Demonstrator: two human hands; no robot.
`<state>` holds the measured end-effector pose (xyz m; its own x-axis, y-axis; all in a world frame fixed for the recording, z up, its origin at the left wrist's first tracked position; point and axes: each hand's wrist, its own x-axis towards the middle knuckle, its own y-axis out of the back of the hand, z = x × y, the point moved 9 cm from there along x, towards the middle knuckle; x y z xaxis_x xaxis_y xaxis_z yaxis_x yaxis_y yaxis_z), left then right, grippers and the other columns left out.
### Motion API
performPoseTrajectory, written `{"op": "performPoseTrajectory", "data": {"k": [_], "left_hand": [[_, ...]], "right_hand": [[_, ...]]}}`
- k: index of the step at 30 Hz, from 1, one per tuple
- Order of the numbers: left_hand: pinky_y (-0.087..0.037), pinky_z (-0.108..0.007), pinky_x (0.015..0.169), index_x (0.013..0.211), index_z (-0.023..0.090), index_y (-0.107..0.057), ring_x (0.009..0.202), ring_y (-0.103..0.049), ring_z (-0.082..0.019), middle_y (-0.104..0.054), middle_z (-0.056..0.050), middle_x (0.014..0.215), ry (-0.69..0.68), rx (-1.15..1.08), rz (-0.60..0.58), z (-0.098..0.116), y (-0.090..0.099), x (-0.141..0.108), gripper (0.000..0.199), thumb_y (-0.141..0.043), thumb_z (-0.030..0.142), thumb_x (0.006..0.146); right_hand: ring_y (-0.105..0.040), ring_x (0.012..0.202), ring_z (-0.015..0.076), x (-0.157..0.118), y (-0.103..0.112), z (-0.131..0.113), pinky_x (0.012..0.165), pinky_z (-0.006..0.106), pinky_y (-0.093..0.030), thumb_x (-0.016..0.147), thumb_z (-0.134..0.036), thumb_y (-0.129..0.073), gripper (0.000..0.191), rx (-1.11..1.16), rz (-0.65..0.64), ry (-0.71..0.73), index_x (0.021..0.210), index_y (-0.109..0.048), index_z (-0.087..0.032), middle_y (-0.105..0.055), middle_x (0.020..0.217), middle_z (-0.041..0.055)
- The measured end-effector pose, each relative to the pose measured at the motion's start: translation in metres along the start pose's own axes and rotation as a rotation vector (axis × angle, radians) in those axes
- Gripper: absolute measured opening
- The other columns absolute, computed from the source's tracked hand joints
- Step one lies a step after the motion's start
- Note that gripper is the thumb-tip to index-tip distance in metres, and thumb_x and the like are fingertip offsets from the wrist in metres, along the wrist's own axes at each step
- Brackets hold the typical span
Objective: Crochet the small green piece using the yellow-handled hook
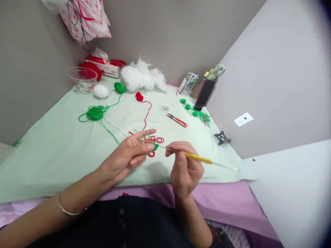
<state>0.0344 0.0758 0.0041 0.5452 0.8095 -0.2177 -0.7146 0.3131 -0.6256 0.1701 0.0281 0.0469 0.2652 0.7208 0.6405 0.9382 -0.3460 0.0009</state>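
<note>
My left hand [129, 155] pinches a small green crochet piece [155, 147] between thumb and fingers, its index finger stretched out with green yarn over it. In my right hand [185, 165] is a crochet hook with a yellow handle [198, 157], held like a pen. The thin metal tip of the hook points left and meets the green piece. Red yarn loops [158, 139] show just behind and below the piece. Green yarn runs from my left hand back to a loose green bundle [95, 112] on the pale green cloth.
Behind the hands lie a red yarn ball [139, 96], orange-handled snips [177, 120], a small round container [164, 108] and green crocheted balls [195, 113]. Farther back are white stuffing [142, 75], a tissue box [106, 67], a plastic tub [82, 82], a pen cup [188, 84] and a bottle [207, 88].
</note>
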Motion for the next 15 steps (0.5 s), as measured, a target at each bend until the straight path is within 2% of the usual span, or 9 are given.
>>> {"op": "performPoseTrajectory", "data": {"k": [2, 4, 8, 10, 12, 14, 15], "left_hand": [[-0.013, -0.017, 0.041, 0.144, 0.012, -0.054, 0.039, -0.026, 0.005, -0.061, 0.006, 0.077, -0.028, 0.032, 0.0, 0.004, 0.0, 0.0, 0.068, -0.085, 0.02, 0.083], [-0.013, -0.017, 0.041, 0.141, 0.013, -0.057, 0.038, -0.03, 0.005, -0.065, 0.003, 0.085, -0.031, 0.064, 0.0, 0.003, -0.001, 0.001, 0.066, -0.085, 0.022, 0.083], [-0.022, -0.017, 0.041, 0.141, 0.017, -0.059, 0.04, -0.039, 0.003, -0.068, 0.002, 0.087, -0.103, 0.11, 0.047, 0.003, -0.002, 0.001, 0.068, -0.088, 0.02, 0.08], [-0.026, -0.017, 0.042, 0.142, 0.02, -0.059, 0.041, -0.042, 0.001, -0.067, 0.005, 0.082, -0.151, 0.109, 0.074, 0.004, -0.001, 0.0, 0.072, -0.09, 0.017, 0.077], [-0.026, -0.017, 0.043, 0.139, 0.018, -0.063, 0.041, -0.038, 0.0, -0.063, 0.007, 0.072, -0.13, 0.068, 0.069, 0.001, -0.001, 0.001, 0.066, -0.089, 0.018, 0.078], [-0.021, -0.017, 0.042, 0.131, 0.014, -0.068, 0.04, -0.03, 0.0, -0.053, 0.009, 0.06, -0.048, 0.0, 0.038, -0.006, -0.002, 0.004, 0.052, -0.086, 0.021, 0.082], [-0.02, -0.016, 0.042, 0.126, 0.012, -0.071, 0.041, -0.026, -0.001, -0.047, 0.01, 0.055, -0.011, -0.032, 0.026, -0.008, -0.002, 0.005, 0.046, -0.084, 0.022, 0.083]], "right_hand": [[-0.063, 0.07, 0.0152, 0.005, -0.002, 0.007, 0.065, 0.034, -0.055, 0.104, -0.027, -0.055, 0.021, 0.168, -0.001, -0.132, 0.099, -0.075, -0.027, -0.07, 0.089, 0.003], [-0.065, 0.074, 0.0159, 0.007, -0.008, 0.008, 0.068, 0.034, -0.056, 0.103, -0.029, -0.058, 0.019, 0.181, -0.043, -0.153, 0.099, -0.076, -0.027, -0.073, 0.092, 0.0035], [-0.071, 0.089, 0.0201, 0.0, -0.013, 0.0, 0.079, 0.04, -0.061, 0.102, -0.021, -0.059, 0.023, -0.065, -0.059, -0.006, 0.11, -0.078, -0.031, -0.076, 0.096, 0.0045], [-0.072, 0.094, 0.0216, -0.006, -0.013, -0.006, 0.08, 0.041, -0.062, 0.1, -0.017, -0.062, 0.03, -0.207, -0.044, 0.119, 0.118, -0.077, -0.035, -0.076, 0.103, 0.0053], [-0.072, 0.1, 0.023, -0.011, -0.013, -0.012, 0.081, 0.042, -0.062, 0.096, -0.015, -0.066, 0.037, -0.305, -0.039, 0.238, 0.123, -0.076, -0.038, -0.075, 0.112, 0.0062], [-0.071, 0.099, 0.0224, -0.01, -0.01, -0.011, 0.081, 0.041, -0.061, 0.097, -0.015, -0.066, 0.036, -0.29, -0.038, 0.233, 0.123, -0.076, -0.038, -0.075, 0.113, 0.0063], [-0.071, 0.095, 0.021, -0.006, -0.006, -0.005, 0.08, 0.04, -0.06, 0.099, -0.017, -0.063, 0.032, -0.231, -0.028, 0.16, 0.12, -0.077, -0.036, -0.074, 0.109, 0.006]]}}
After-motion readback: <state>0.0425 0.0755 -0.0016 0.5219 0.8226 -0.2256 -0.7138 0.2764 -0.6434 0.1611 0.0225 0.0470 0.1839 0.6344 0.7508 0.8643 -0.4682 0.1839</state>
